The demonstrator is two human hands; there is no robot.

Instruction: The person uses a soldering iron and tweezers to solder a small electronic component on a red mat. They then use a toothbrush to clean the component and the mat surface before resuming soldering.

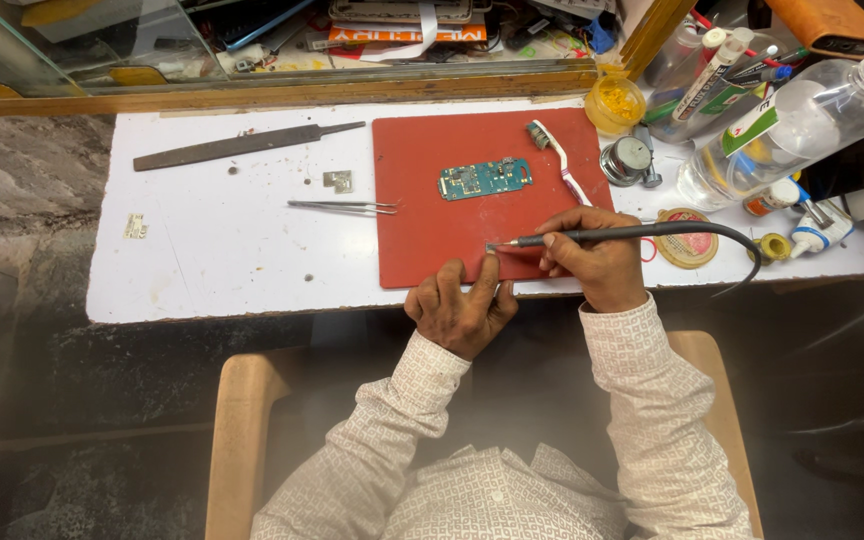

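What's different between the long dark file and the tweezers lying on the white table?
The file is dark, broad and flat, and lies farther from the person near the wooden ledge. The tweezers are pale, shiny, thin and shorter, and lie nearer the person, with their tips by the red mat. Both are metal, rest untouched on the white table, and lie roughly crosswise.

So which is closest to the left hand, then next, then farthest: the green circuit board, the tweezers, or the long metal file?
From the left hand, in the head view:
1. Green circuit board, on the red mat just ahead.
2. Tweezers, out to the left on the white table.
3. Metal file, farthest, back-left.
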